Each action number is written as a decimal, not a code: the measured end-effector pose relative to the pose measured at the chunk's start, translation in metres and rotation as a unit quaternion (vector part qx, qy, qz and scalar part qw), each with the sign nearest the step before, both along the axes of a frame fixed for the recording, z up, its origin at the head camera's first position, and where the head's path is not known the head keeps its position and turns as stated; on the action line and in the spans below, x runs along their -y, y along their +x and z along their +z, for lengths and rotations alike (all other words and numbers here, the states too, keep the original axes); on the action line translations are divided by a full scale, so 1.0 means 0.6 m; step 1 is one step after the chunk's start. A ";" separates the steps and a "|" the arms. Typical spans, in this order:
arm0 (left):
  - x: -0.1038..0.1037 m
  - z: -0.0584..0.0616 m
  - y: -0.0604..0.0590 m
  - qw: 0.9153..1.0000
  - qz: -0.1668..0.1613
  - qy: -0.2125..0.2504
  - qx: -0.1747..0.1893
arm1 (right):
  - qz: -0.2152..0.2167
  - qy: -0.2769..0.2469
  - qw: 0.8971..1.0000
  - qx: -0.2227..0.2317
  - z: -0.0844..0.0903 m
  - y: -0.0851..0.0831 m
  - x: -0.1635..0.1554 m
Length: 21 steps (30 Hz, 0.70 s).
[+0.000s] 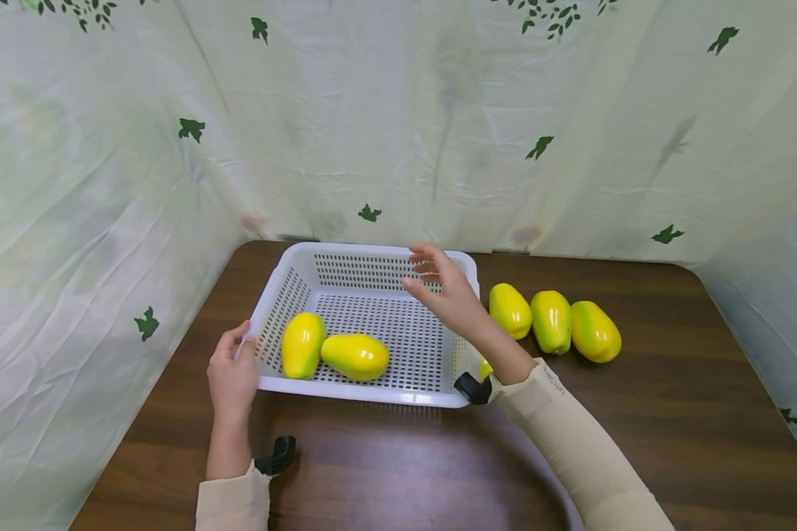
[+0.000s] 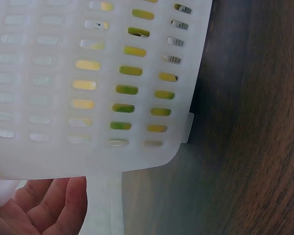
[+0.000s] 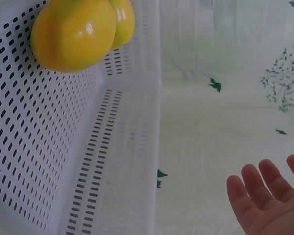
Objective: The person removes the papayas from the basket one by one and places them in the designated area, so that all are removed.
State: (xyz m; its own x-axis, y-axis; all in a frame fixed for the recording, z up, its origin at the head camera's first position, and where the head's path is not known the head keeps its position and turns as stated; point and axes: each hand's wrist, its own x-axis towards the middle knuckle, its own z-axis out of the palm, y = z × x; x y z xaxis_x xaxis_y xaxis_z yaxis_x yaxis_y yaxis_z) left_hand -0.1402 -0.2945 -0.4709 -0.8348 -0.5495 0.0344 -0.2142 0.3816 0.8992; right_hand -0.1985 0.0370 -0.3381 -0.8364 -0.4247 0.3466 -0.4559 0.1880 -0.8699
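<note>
A white perforated plastic basket (image 1: 398, 398) stands on the table. My left hand (image 1: 233, 372) grips its left rim, thumb over the edge and fingers curled outside; the left wrist view shows those fingers (image 2: 74, 208) beneath the rim. Inside, toward the left, lie two glossy yellow-green fruits shaped like papayas: an upright one (image 1: 302, 345) and a sideways one (image 1: 356, 357). Over the basket's right part hovers my right hand (image 1: 448, 291), its fingers spread and loosely bent around nothing. In the right wrist view this hand (image 3: 272, 200) appears apart from the basket wall (image 3: 122, 161).
Right of the basket, three more such fruits stand in a row: the left (image 1: 510, 310), middle (image 1: 550, 322) and right one (image 1: 595, 332). Another fruit (image 1: 485, 369) is mostly hidden by my right forearm. Cloth curtains (image 1: 398, 133) border the brown wooden table (image 1: 677, 413) at the back and sides.
</note>
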 end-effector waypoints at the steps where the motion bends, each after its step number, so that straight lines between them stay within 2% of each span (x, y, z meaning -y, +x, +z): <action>1: -0.003 0.005 0.002 1.000 0.000 -0.003 0.003 | 0.011 0.004 1.000 0.008 -0.007 -0.007 0.003; 4: -0.011 0.016 0.005 1.000 0.006 0.000 0.005 | 0.040 0.024 0.998 0.030 -0.029 -0.028 0.012; 6: -0.010 0.015 0.004 1.000 0.002 0.001 0.001 | 0.057 0.042 0.997 0.038 -0.044 -0.041 0.018; 8: -0.002 0.001 -0.001 1.000 0.003 -0.002 0.000 | 0.077 0.061 0.994 0.043 -0.054 -0.050 0.024; 13: 0.039 -0.065 -0.025 1.000 0.002 -0.030 -0.001 | 0.142 0.095 0.984 0.059 -0.069 -0.063 0.042; 16: 0.053 -0.089 -0.034 0.999 0.000 -0.042 -0.001 | 0.177 0.116 0.974 0.077 -0.079 -0.069 0.054; 17: 0.052 -0.083 -0.032 1.000 -0.010 -0.024 -0.009 | 0.186 0.126 0.971 0.082 -0.083 -0.070 0.059; 19: 0.058 -0.096 -0.037 0.999 -0.002 -0.033 -0.007 | 0.204 0.148 0.964 0.090 -0.089 -0.071 0.067; 20: 0.055 -0.086 -0.034 1.000 -0.011 -0.016 -0.015 | 0.212 0.159 0.960 0.091 -0.092 -0.071 0.071; 21: 0.056 -0.088 -0.034 1.000 -0.011 -0.018 -0.015 | 0.220 0.171 0.956 0.091 -0.095 -0.070 0.075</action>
State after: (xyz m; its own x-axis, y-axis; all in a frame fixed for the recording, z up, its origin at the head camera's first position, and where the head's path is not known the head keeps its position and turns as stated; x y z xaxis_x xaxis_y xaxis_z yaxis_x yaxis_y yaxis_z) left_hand -0.1606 -0.3283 -0.5234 -0.8454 -0.5283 0.0790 -0.1778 0.4177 0.8910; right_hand -0.2405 -0.0079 -0.3952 -0.5838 -0.8119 -0.0085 -0.4039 0.2995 -0.8644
